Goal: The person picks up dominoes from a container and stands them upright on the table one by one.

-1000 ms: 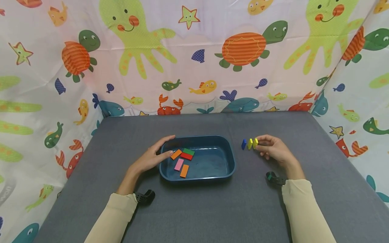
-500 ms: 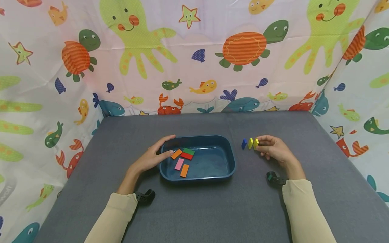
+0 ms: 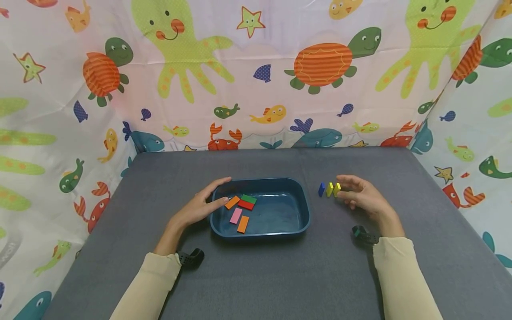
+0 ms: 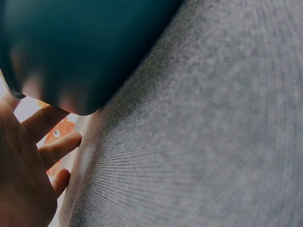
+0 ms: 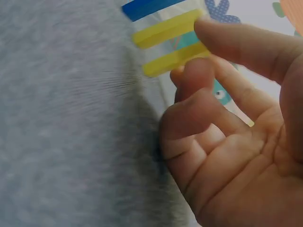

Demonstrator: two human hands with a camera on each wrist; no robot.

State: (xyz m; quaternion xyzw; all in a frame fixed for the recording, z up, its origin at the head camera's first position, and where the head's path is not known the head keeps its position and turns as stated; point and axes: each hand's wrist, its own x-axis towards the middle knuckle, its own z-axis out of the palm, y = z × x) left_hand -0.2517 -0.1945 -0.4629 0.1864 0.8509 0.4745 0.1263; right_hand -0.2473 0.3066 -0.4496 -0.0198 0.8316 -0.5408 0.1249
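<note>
At the left end of a dark blue plastic tray (image 3: 280,231), my left hand (image 3: 196,209) rests with its thumb over the rim and its fingers spread along the outside. In the left wrist view its lower fingers (image 4: 60,150) hang apart from the tray wall. To the right of the tray, one blue block (image 3: 321,190) and two yellow blocks, a middle one (image 3: 330,190) and a right one (image 3: 337,189), stand on edge in a row. My right hand (image 3: 366,198) is beside the right yellow block, thumb and index finger parted close to it, the other fingers loosely curled.
Inside the tray's left half lie several flat blocks: two orange, one being the lower orange block (image 3: 242,224), a pink block (image 3: 236,216), a green block (image 3: 248,199) and a red block (image 3: 246,205). A printed cloth (image 3: 256,98) walls the grey table (image 3: 264,280).
My right index finger has lifted away from the right yellow block, and the hand has shifted slightly right. The row of blocks stays standing. The left hand and tray hold their place.
</note>
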